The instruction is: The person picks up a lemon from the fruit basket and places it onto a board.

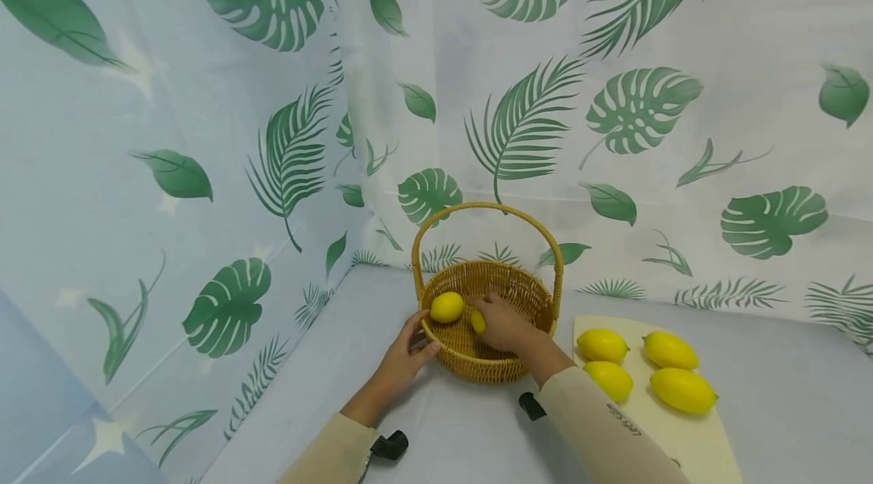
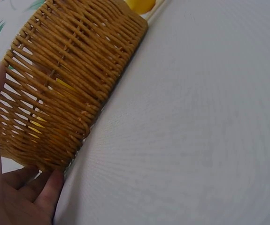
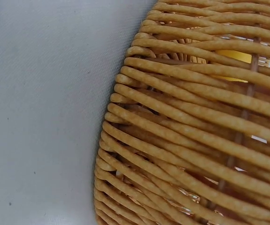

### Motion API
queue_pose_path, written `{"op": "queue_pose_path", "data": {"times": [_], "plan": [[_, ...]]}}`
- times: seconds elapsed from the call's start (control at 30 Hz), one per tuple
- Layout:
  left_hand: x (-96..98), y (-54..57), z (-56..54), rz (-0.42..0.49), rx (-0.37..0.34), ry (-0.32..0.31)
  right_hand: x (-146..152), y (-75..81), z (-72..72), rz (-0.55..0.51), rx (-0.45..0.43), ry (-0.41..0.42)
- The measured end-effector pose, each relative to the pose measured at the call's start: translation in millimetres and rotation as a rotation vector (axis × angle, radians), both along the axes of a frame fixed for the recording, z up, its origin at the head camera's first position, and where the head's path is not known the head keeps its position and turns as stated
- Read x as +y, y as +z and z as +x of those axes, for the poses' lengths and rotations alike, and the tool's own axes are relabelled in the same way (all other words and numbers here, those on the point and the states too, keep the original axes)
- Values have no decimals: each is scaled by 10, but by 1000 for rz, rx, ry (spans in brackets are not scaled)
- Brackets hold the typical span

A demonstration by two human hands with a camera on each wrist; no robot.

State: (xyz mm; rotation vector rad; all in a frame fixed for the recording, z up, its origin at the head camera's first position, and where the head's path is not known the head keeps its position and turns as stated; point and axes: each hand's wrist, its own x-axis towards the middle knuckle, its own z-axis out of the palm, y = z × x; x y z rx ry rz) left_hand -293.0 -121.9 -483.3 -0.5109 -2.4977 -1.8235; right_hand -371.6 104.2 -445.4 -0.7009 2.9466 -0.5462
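A woven wicker basket [image 1: 487, 372] with a tall arched handle stands on the table in the head view. My left hand [image 1: 401, 359] holds its left side, thumb near the front rim; the left wrist view has the fingers [image 2: 48, 194] low against the weave. Reaching down inside the basket, my right hand [image 1: 503, 323] grips a lemon [image 1: 478, 320], mostly covered by the hand. Another yellow lemon [image 1: 446, 307] lies inside by the left wall. In the right wrist view the basket's weave [image 3: 186, 122] hides most of the right hand, with a bit of yellow showing through.
At the right, a cream-coloured board [image 1: 675, 438] bears several lemons [image 1: 684, 391], partly behind the right sleeve. Leaf-printed curtains [image 1: 436, 52] enclose the table at the back and left. Black wrist-worn devices [image 1: 390, 445] sit beneath both forearms.
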Motion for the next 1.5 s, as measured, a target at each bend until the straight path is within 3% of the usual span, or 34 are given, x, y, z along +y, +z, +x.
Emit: {"op": "queue_pose_path", "data": {"times": [0.3, 0.53, 0.67, 0.8, 0.9, 1.1, 1.37, 1.5], "plan": [[-5, -42, -10, 16, 35, 2, 34, 33, 16, -34, -7, 29], [14, -40, -11, 12, 42, -1, 83, 85, 10, 39, -44, -71], [9, -165, -94, 17, 52, 6, 91, 97, 19, 72, -50, -106], [-2, -307, -185, 16, 60, 24, 98, 74, 24, 88, -42, -75], [-8, -335, -202, 17, 61, 28, 96, 62, 27, 89, -37, -55], [-4, -291, -178, 18, 50, 21, 98, 87, 48, 84, -13, -48], [26, 10, 26, -11, 38, -2, 119, 106, 58, 70, 2, -46], [26, 21, 32, 0, 41, -8, 144, 114, 73, 77, 26, -22]]}}
